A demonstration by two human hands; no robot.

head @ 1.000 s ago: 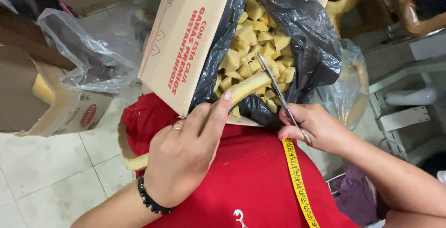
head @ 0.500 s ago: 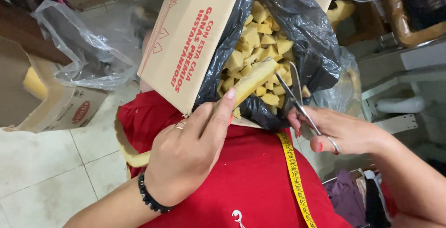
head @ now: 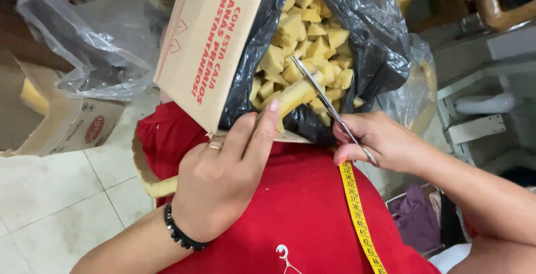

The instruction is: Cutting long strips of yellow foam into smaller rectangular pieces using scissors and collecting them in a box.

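Note:
My left hand [head: 223, 182] pinches a long yellow foam strip [head: 293, 96] and holds its end over a cardboard box [head: 209, 45] lined with a black plastic bag [head: 368, 23]. The strip's other end curls down beside my red-clothed lap to the left, foam strip tail [head: 159, 186]. My right hand [head: 377, 140] grips metal scissors [head: 318, 92], whose blades meet the strip's tip above the box. Inside the bag lie several cut yellow foam pieces [head: 304, 42].
A yellow measuring tape [head: 357, 212] hangs down the red garment. A clear plastic bag [head: 78, 51] and a second cardboard box [head: 61, 120] sit on the tiled floor at left. White plastic furniture [head: 480, 112] and purple cloth [head: 413, 218] are at right.
The strip's free end has become shorter and sits lower in the box. The scissors have moved along with my right hand and now close on the strip's tip.

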